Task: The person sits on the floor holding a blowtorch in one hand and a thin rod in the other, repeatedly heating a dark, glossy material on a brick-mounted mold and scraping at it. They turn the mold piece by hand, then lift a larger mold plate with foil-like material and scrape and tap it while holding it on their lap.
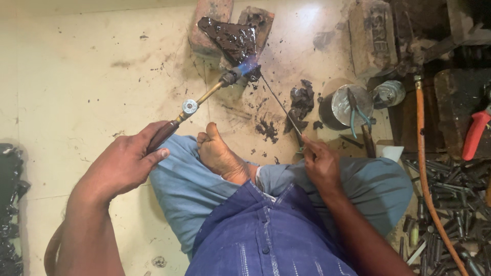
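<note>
here the person sits cross-legged on the floor (76, 76), bare foot (220, 153) tucked between the knees. the left hand (125, 166) is closed round the dark handle of a torch (204, 97), thumb lying along the grip; the right hand (319, 163) pinches the near end of a thin rod (280, 105) between fingertips. the torch's long axis runs up and to the right, away from the body, its nozzle pointing at the lower corner of a black slab (230, 38) that rests on two bricks (209, 23). a blue flame (249, 65) shows at the tip. the rod slants up and left, meeting the flame at that same corner. to do this well, i'd judge the flame should stay on the rod's tip and the slab's edge, wrists steady, foot kept back. farther right stand a tin (340, 105) with pliers (358, 112) and an orange hose (424, 168).
</note>
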A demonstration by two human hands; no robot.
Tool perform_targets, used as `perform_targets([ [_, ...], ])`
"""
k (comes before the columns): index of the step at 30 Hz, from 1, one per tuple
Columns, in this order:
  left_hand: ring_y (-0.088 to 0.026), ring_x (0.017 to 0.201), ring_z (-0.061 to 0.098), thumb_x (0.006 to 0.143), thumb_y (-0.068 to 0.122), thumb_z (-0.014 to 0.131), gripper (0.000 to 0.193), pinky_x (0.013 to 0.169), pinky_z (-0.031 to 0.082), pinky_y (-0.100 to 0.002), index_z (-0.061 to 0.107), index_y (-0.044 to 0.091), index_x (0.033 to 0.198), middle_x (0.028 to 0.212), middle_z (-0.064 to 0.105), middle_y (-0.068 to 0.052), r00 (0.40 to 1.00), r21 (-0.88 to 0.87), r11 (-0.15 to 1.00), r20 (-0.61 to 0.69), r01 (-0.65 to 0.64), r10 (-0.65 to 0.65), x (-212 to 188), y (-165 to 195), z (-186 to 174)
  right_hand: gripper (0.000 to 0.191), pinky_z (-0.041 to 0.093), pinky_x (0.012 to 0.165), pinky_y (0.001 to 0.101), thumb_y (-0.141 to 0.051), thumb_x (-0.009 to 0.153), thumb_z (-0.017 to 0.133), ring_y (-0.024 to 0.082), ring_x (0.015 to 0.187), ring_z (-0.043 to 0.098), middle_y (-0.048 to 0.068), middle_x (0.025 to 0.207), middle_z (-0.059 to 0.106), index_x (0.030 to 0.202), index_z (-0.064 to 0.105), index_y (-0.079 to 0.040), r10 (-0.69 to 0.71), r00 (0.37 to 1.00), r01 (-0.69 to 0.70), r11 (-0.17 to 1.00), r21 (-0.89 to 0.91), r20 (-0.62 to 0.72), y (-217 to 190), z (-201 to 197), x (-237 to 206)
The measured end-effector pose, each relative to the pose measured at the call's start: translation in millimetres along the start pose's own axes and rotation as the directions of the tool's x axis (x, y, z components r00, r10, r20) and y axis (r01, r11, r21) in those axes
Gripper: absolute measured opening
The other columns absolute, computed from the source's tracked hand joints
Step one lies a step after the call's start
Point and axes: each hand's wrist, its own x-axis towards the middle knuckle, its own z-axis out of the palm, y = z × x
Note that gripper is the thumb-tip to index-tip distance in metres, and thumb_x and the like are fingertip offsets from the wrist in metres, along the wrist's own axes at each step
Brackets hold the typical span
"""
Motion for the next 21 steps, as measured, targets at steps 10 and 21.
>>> perform_targets([
  [10,-0.035,0.101,0.073,0.092,0.039,0.068,0.055,0.09,0.055,-0.048,0.05,0.034,0.144,0.101,0.077,-0.014,0.987,-0.028,0.988,-0.056,-0.152,0.15,10.4,-9.0,8.9,0.037,0.056,0.075,0.0363,0.0,0.093,0.062,0.024,0.083,0.072,0.015,0.101,0.074,0.128,0.071,-0.007,-0.043,0.998,0.045,0.998,0.045,-0.048,26.2,0.3,-9.9],
  [21,-0.042,0.094,0.07,0.092,0.033,0.064,0.061,0.084,0.054,-0.054,0.042,0.031,0.15,0.097,0.074,-0.019,0.941,-0.014,0.975,-0.265,-0.221,0.209,24.6,16.4,68.8,0.055,0.053,0.073,0.0358,-0.008,0.087,0.071,0.024,0.074,0.067,0.017,0.096,0.072,0.141,0.061,-0.008,0.307,0.927,-0.327,0.943,0.067,0.216,20.3,38.9,-23.0],
])
